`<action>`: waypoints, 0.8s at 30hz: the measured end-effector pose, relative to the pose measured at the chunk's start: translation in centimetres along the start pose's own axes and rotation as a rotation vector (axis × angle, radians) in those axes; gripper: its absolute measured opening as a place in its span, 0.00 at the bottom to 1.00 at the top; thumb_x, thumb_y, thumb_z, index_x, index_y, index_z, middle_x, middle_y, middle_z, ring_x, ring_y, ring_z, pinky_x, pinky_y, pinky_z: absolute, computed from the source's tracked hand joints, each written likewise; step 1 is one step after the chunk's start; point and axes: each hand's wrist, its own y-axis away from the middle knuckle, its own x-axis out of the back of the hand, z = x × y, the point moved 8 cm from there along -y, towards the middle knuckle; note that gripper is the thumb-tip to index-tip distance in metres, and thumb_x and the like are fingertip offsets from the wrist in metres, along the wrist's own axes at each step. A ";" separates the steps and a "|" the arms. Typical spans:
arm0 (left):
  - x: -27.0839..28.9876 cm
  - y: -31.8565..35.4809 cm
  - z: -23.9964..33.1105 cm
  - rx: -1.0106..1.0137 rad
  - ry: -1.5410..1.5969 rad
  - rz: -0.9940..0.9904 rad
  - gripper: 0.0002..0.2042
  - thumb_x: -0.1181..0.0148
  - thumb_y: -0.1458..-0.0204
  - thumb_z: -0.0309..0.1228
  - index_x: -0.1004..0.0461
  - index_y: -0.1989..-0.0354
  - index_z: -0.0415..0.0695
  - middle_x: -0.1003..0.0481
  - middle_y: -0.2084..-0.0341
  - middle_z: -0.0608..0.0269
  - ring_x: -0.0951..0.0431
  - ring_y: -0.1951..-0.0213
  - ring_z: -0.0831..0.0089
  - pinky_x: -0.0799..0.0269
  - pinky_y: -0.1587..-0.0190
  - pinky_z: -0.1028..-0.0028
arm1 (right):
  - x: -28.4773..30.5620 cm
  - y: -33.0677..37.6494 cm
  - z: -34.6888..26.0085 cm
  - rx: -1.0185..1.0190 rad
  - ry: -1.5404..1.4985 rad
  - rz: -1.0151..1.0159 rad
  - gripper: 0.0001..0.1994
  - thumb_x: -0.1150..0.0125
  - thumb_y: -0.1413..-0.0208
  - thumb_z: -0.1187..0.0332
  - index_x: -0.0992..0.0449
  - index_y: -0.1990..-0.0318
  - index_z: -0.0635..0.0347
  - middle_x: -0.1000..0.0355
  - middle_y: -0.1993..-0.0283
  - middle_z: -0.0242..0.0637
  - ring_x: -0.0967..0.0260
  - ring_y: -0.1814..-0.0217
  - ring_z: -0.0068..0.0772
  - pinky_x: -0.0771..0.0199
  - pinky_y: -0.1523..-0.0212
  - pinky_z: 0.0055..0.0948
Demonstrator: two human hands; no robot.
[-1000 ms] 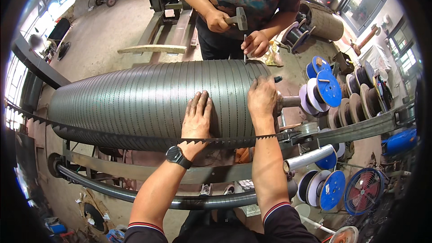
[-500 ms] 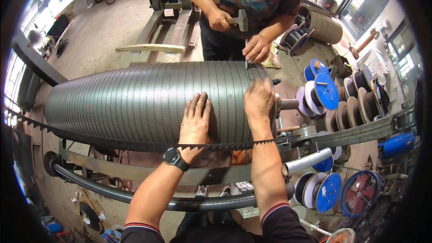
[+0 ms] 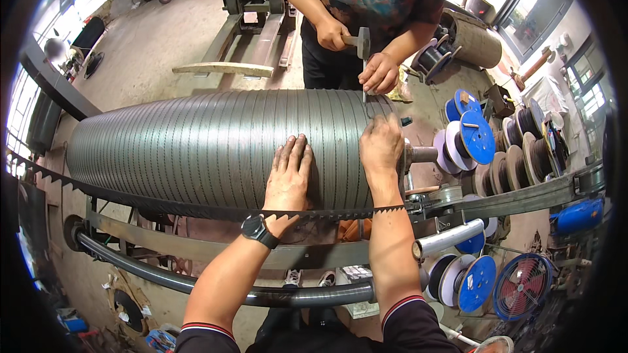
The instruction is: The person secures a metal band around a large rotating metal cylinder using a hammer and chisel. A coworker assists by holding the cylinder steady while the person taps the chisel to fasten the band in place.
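Nearest the wearer, a toothed band (image 3: 196,208) runs across the view just under both wrists, and a watch (image 3: 256,229) sits on the left wrist. The left hand (image 3: 288,173) lies open and flat, fingers spread, on the ribbed drum (image 3: 196,144), a long grey cone of wound metal strip lying on its side across a steel frame (image 3: 216,252). The right hand (image 3: 381,147) rests on the drum's wide end near the axle (image 3: 422,154), fingers curled down onto the last turns; whether it pinches anything cannot be told. Just beyond it, a second person's hand (image 3: 378,73) holds a thin spike (image 3: 364,88) upright against the drum, while their other hand (image 3: 331,34) grips a hammer (image 3: 362,42) above it. Blue spools (image 3: 475,136) stand to the right.
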 end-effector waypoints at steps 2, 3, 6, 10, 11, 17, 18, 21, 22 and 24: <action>0.0 0.2 0.1 0.003 0.006 -0.008 0.42 0.36 0.54 0.22 0.44 0.25 0.34 0.50 0.22 0.48 0.53 0.20 0.52 0.57 0.19 0.54 | 0.1 0.1 0.0 -0.005 0.011 -0.014 0.06 0.37 0.42 0.73 0.18 0.65 0.66 0.25 0.60 0.51 0.23 0.58 0.61 0.22 0.55 0.53; -0.2 0.3 0.2 0.007 0.013 -0.014 0.43 0.36 0.54 0.22 0.44 0.25 0.34 0.50 0.22 0.48 0.53 0.20 0.52 0.57 0.19 0.54 | 0.2 0.2 -0.2 0.001 0.018 -0.019 0.06 0.37 0.42 0.72 0.17 0.65 0.66 0.25 0.59 0.51 0.23 0.58 0.61 0.22 0.54 0.54; -0.1 0.2 0.0 0.009 0.017 0.002 0.44 0.35 0.55 0.21 0.44 0.25 0.34 0.50 0.22 0.48 0.54 0.20 0.52 0.57 0.19 0.54 | 0.4 0.0 0.3 -0.072 -0.013 -0.055 0.07 0.38 0.41 0.71 0.17 0.63 0.66 0.24 0.58 0.52 0.23 0.58 0.62 0.23 0.53 0.56; -0.3 0.2 -0.1 0.003 -0.046 -0.022 0.46 0.33 0.57 0.21 0.44 0.25 0.35 0.51 0.21 0.48 0.54 0.20 0.52 0.56 0.19 0.54 | 2.1 -0.2 0.0 -0.093 -0.038 -0.046 0.07 0.39 0.43 0.74 0.17 0.65 0.68 0.24 0.60 0.55 0.21 0.59 0.63 0.20 0.53 0.52; -0.6 0.3 -0.2 0.000 -0.074 -0.016 0.46 0.31 0.58 0.22 0.44 0.25 0.35 0.51 0.21 0.49 0.54 0.20 0.52 0.55 0.19 0.54 | 2.5 -0.3 0.0 -0.095 -0.053 -0.044 0.07 0.39 0.42 0.74 0.16 0.65 0.68 0.24 0.60 0.55 0.21 0.58 0.63 0.20 0.53 0.52; -0.5 0.2 -0.2 0.007 -0.047 -0.050 0.57 0.18 0.69 0.30 0.44 0.25 0.36 0.51 0.21 0.49 0.54 0.20 0.51 0.54 0.19 0.54 | 2.9 -1.1 -0.1 -0.099 -0.027 -0.177 0.08 0.39 0.42 0.74 0.16 0.63 0.69 0.24 0.58 0.57 0.21 0.56 0.64 0.21 0.51 0.52; -0.5 0.2 -0.2 0.005 -0.056 -0.049 0.59 0.16 0.71 0.31 0.44 0.25 0.37 0.51 0.21 0.49 0.54 0.20 0.51 0.54 0.19 0.54 | 3.0 -1.2 -0.2 -0.093 -0.028 -0.182 0.08 0.40 0.42 0.74 0.17 0.63 0.69 0.24 0.58 0.57 0.21 0.56 0.64 0.21 0.51 0.52; -0.2 0.2 -0.1 0.014 -0.030 -0.071 0.59 0.16 0.71 0.31 0.45 0.25 0.37 0.51 0.21 0.49 0.54 0.20 0.52 0.55 0.19 0.54 | 3.7 -0.8 -0.8 -0.067 -0.051 -0.134 0.08 0.40 0.41 0.74 0.17 0.64 0.70 0.24 0.58 0.57 0.21 0.56 0.63 0.21 0.51 0.52; -0.2 0.2 -0.1 0.016 -0.030 -0.074 0.59 0.16 0.71 0.31 0.45 0.25 0.37 0.51 0.21 0.49 0.54 0.20 0.52 0.55 0.19 0.54 | 3.7 -0.7 -0.8 -0.079 -0.055 -0.128 0.08 0.39 0.42 0.74 0.17 0.64 0.70 0.23 0.59 0.58 0.22 0.56 0.64 0.22 0.50 0.52; -0.3 0.2 -0.1 0.019 -0.029 -0.081 0.59 0.15 0.71 0.32 0.45 0.25 0.36 0.52 0.21 0.49 0.54 0.20 0.52 0.55 0.18 0.54 | 3.6 -0.4 -0.7 -0.102 -0.062 -0.117 0.08 0.38 0.45 0.74 0.17 0.64 0.70 0.23 0.61 0.61 0.23 0.57 0.64 0.24 0.49 0.51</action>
